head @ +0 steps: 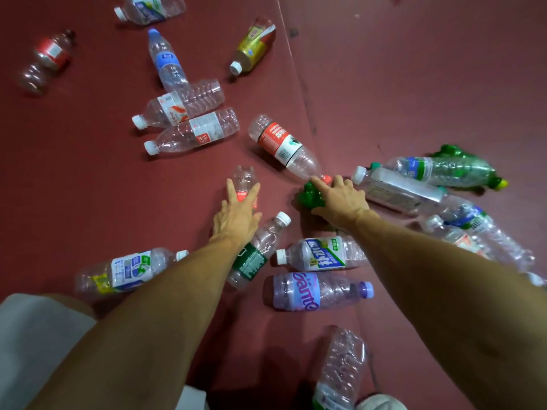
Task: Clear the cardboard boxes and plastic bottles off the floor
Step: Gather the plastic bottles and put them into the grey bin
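Many empty plastic bottles lie scattered on the dark red floor (88,173). My left hand (236,213) reaches forward with fingers spread over a small clear bottle with a red label (244,180), touching it without closing around it. My right hand (343,199) lies flat on a crumpled green bottle (307,197), its fingertips beside the red cap (326,179) of a red-and-white-labelled bottle (281,143). A dark-green-labelled bottle (257,250) lies under my left wrist. No cardboard box is in view.
A purple bottle (319,291) and a blue-and-green-labelled bottle (319,253) lie between my arms. A pile of several bottles (429,184) lies at the right, more bottles (189,119) farther ahead, and one bottle (340,371) near my shoe (381,402). A floor seam (299,72) runs ahead.
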### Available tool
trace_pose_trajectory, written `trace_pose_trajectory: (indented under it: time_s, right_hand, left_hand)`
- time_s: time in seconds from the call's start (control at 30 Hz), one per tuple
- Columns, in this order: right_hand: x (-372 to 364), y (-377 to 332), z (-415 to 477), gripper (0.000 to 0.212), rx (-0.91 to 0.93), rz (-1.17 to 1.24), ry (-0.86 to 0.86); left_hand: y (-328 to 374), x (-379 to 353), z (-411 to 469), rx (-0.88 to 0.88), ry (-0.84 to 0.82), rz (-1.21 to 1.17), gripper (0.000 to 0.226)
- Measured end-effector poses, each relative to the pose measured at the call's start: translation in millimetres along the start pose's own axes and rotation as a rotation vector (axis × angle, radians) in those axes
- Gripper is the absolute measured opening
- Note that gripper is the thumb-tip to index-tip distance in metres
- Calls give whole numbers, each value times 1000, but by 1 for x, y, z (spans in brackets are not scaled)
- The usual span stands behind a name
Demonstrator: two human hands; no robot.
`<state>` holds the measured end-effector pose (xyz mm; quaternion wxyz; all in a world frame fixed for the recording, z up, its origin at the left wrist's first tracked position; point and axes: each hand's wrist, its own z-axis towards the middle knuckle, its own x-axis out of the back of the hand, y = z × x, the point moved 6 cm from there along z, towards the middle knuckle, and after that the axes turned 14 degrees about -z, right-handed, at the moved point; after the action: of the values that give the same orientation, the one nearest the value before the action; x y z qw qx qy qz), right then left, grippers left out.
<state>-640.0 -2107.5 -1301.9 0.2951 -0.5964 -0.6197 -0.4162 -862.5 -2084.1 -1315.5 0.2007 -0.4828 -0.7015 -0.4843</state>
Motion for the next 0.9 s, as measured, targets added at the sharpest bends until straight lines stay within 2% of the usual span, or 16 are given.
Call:
trace_pose_trajectory:
  time_s: [0.2, 0.33, 0.57, 0.7, 0.9]
  right_hand:
    - [-10, 2, -5, 94, 105, 60, -32]
    - [-11, 4, -7, 92, 176, 21, -8]
    - [15, 23, -56, 91, 71, 204, 18]
    - [72, 47, -121, 84, 2, 310, -14]
    - [219, 93, -233, 84, -62, 379, -33]
  left_hand:
    - [8, -1, 7, 42, 30, -59, 63]
    - [13, 2, 11, 56, 55, -56, 68]
    - [54, 37, -22, -49, 46, -38, 73]
    - [112, 86, -79, -87, 1, -51, 80]
    - [239, 207, -184, -156, -59, -58, 81]
